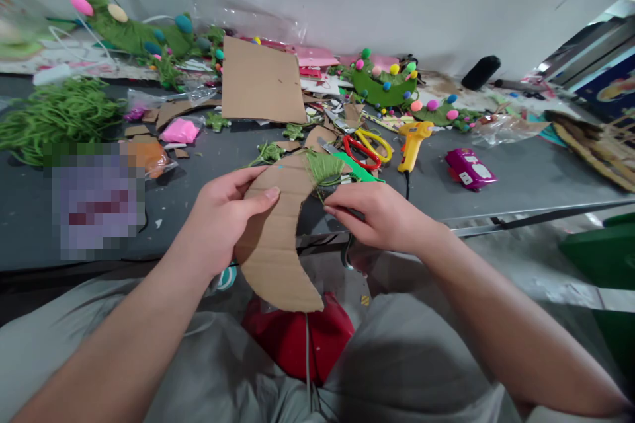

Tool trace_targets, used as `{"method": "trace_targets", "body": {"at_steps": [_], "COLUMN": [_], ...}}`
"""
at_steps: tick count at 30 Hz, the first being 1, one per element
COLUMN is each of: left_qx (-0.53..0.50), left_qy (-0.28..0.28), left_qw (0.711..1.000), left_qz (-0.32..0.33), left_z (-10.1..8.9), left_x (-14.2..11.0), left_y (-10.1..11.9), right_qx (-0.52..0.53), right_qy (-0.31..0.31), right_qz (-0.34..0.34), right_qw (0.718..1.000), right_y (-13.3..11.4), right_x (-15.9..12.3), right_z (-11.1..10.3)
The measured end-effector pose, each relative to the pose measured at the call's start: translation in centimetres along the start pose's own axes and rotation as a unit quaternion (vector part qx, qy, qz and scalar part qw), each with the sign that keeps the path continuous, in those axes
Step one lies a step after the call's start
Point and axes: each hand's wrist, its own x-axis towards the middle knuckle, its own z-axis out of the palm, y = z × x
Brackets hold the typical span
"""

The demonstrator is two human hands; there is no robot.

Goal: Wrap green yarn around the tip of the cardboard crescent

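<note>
1. At far left, on the grey table (426, 201), I see a loose heap of green yarn (59, 115).
2. Behind it, near the wall, there is a green crescent (133, 33) which carries coloured balls.
3. A bright pink packet (179, 131) lies a little to the right of the heap.
4. The left hand (223, 211) is holding a cardboard crescent (272, 231): the thumb presses on its face, and the other fingers are mostly hidden behind.
5. This cardboard piece is in front of the person, across the table's near edge; its lower tip is above something red (317, 344).
6. Near its upper end, green winding (325, 168) goes around the cardboard.
7. Just beyond lie red-handled scissors (362, 155) and yellow-handled scissors (381, 145).
8. The right hand (377, 215) is narrow, its fingertips pinching a thin yarn strand (320, 196) beside the winding.
9. Farther right are a yellow glue gun (413, 142) and then a purple packet (470, 170).
</note>
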Motion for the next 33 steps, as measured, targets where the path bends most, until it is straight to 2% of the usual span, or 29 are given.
{"method": "trace_targets", "body": {"at_steps": [5,9,12,15,21,27,33], "left_qx": [-0.011,0.008,0.079,0.187,0.282,0.209,0.107], "left_qy": [-0.001,-0.02,-0.038,-0.067,-0.13,-0.185,-0.226], "left_qw": [1.0,0.999,0.994,0.975,0.946,0.958,0.968], "left_qz": [-0.006,0.029,0.067,0.096,0.091,0.059,-0.001], "left_z": [0.0,0.0,0.0,0.0,-0.1,-0.6,-0.8], "left_x": [0.1,0.1,0.0,-0.1,-0.6,-1.0,-1.1], "left_y": [0.0,-0.8,-1.1,-0.9,-0.4,-0.2,-0.1], "right_qx": [0.013,0.016,0.011,-0.018,-0.066,-0.024,0.038], "right_qy": [0.004,0.005,0.013,0.028,0.071,0.124,0.152], "right_qz": [-0.004,-0.011,-0.014,-0.018,-0.057,-0.053,-0.049], "right_qw": [1.0,1.0,1.0,0.999,0.994,0.991,0.986], "right_y": [-0.1,-0.4,-0.4,-0.1,1.0,1.5,1.6], "right_x": [-0.1,-0.1,0.0,-0.1,-0.3,-0.3,-0.3], "right_z": [-0.1,-0.1,-0.1,-0.2,-1.2,-2.2,-2.0]}}
